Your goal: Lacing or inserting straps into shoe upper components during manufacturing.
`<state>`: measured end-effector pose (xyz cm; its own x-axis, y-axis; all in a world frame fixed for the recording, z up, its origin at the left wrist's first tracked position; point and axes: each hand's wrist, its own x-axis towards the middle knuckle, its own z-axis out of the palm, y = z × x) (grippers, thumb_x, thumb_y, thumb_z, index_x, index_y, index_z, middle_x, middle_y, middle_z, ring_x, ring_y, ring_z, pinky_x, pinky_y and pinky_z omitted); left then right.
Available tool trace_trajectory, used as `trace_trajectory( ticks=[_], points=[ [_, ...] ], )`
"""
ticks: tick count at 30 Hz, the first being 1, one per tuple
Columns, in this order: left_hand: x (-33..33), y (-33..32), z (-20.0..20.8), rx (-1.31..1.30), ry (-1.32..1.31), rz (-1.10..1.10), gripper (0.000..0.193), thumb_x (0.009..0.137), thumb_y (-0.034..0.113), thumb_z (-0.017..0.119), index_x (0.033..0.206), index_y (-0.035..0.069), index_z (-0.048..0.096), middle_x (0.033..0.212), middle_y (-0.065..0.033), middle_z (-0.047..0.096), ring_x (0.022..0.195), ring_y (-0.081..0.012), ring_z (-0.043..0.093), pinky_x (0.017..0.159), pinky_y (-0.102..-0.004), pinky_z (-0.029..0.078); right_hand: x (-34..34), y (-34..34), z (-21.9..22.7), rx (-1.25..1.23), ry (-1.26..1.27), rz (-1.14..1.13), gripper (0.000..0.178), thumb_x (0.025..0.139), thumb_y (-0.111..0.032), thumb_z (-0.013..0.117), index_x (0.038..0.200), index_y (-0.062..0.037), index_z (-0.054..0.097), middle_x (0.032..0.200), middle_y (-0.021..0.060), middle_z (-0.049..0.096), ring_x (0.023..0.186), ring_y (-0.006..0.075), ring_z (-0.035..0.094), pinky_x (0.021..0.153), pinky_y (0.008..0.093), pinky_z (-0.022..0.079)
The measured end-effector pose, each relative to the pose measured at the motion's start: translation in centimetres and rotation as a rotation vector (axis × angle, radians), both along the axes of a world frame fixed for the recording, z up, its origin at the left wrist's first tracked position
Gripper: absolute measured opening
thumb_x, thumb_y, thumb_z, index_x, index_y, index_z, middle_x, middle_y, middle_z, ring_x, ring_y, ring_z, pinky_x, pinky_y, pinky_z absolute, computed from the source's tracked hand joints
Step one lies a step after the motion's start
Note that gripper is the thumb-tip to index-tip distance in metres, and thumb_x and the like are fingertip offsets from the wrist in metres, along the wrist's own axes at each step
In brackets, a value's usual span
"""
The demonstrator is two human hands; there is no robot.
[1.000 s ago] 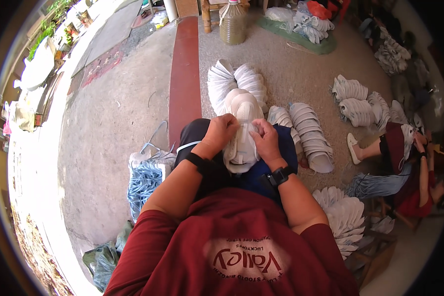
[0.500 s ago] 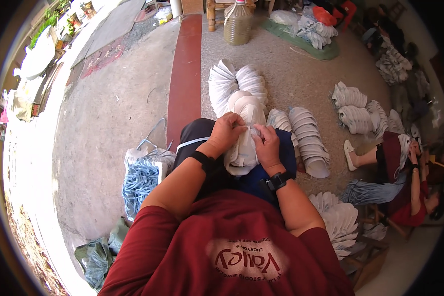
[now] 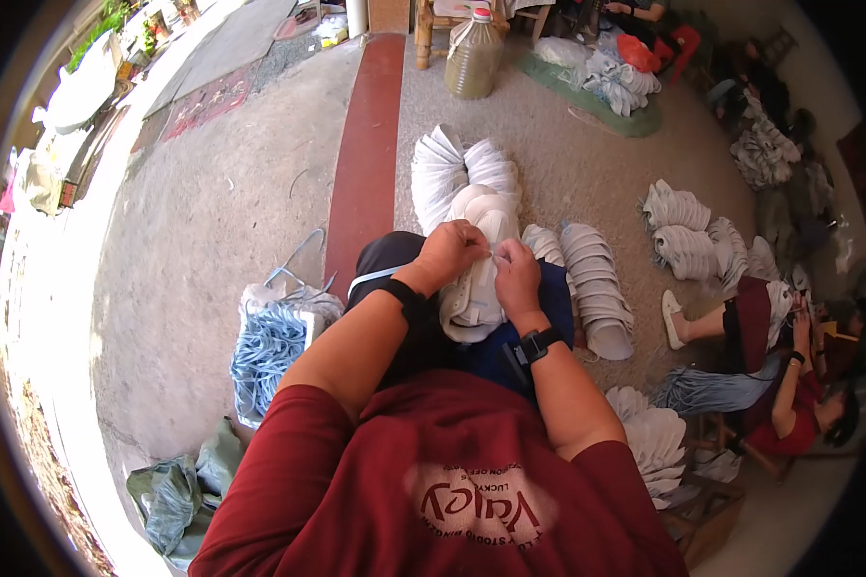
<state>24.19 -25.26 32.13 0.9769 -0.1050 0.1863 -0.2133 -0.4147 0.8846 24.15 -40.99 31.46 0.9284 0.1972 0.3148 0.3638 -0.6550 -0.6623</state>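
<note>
A white shoe upper (image 3: pixel 470 310) lies across my lap, on a dark blue cloth (image 3: pixel 498 358). Over its upper part, my left hand (image 3: pixel 452 252) and my right hand (image 3: pixel 518 277) meet, fingertips almost touching. Both pinch a thin pale strip that looks like a shoelace; my fingers partly hide it. Just beyond my hands, a stack of white shoe uppers (image 3: pixel 486 204) reaches away along the floor. A light blue lace (image 3: pixel 380 276) crosses my left thigh.
Left of me is a white container of light blue laces (image 3: pixel 269 341), with green plastic sheeting (image 3: pixel 168 500) nearer. Rows of uppers (image 3: pixel 597 288) lie to the right. A large bottle (image 3: pixel 472 60) stands ahead. At far right another person (image 3: pixel 789 409) sits working.
My hands have come closer together, the right one turning inward and closing its fingers toward the left. The view has shifted slightly. The upper stays on my lap.
</note>
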Motion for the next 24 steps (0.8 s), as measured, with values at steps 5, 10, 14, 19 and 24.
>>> trace_trajectory(
  ticks=[5, 10, 14, 19, 24],
  points=[
    [-1.7, 2.2, 3.4, 0.195, 0.049, -0.09, 0.016, 0.07, 0.007, 0.066, 0.085, 0.003, 0.062, 0.068, -0.0098, 0.058, 0.062, -0.0206, 0.058, 0.06, -0.0321, 0.046, 1.8, -5.3, 0.4, 0.216, 0.225, 0.143, 0.009, 0.075, 0.003, 0.055, 0.073, -0.0016, 0.047, 0.077, 0.0108, 0.057, 0.069, 0.0234, 0.058, 0.062, 0.0308, 0.047],
    [-3.9, 7.6, 2.0, 0.444, -0.066, 0.07, 0.01, 0.07, 0.007, 0.059, 0.079, 0.003, 0.06, 0.075, -0.0161, 0.06, 0.074, -0.0337, 0.059, 0.065, -0.0387, 0.046, 0.9, -7.1, 1.9, 0.57, 0.524, 0.186, 0.009, 0.079, 0.005, 0.051, 0.073, -0.0011, 0.047, 0.073, 0.0055, 0.055, 0.069, 0.0122, 0.057, 0.061, 0.0243, 0.047],
    [-5.3, 8.8, 2.3, 0.368, -0.094, 0.199, 0.008, 0.072, 0.008, 0.059, 0.078, 0.002, 0.06, 0.076, -0.0172, 0.06, 0.073, -0.0342, 0.059, 0.065, -0.0386, 0.047, 0.8, -5.1, 2.6, 0.423, 0.54, 0.25, 0.005, 0.076, 0.002, 0.057, 0.079, 0.0019, 0.053, 0.071, 0.0066, 0.057, 0.064, 0.0149, 0.057, 0.059, 0.0265, 0.047],
    [-7.4, 12.8, 2.6, 0.426, -0.008, 0.384, 0.01, 0.076, 0.011, 0.058, 0.078, 0.001, 0.062, 0.073, -0.0173, 0.061, 0.071, -0.0336, 0.06, 0.063, -0.0393, 0.047, 1.1, -4.3, 2.3, -0.036, 0.143, 0.255, 0.012, 0.074, -0.008, 0.062, 0.073, 0.0011, 0.055, 0.063, 0.0177, 0.056, 0.062, 0.0319, 0.056, 0.058, 0.039, 0.044],
    [-10.6, 22.1, -0.2, -0.015, 0.137, 0.797, 0.012, 0.084, 0.012, 0.056, 0.084, 0.002, 0.063, 0.058, -0.003, 0.055, 0.052, -0.0081, 0.05, 0.046, -0.0239, 0.04, 2.0, -12.2, 1.8, -0.469, -0.171, -0.006, 0.014, 0.079, -0.017, 0.055, 0.072, -0.0037, 0.055, 0.067, 0.0204, 0.056, 0.069, 0.0414, 0.056, 0.06, 0.0489, 0.043]
  ],
)
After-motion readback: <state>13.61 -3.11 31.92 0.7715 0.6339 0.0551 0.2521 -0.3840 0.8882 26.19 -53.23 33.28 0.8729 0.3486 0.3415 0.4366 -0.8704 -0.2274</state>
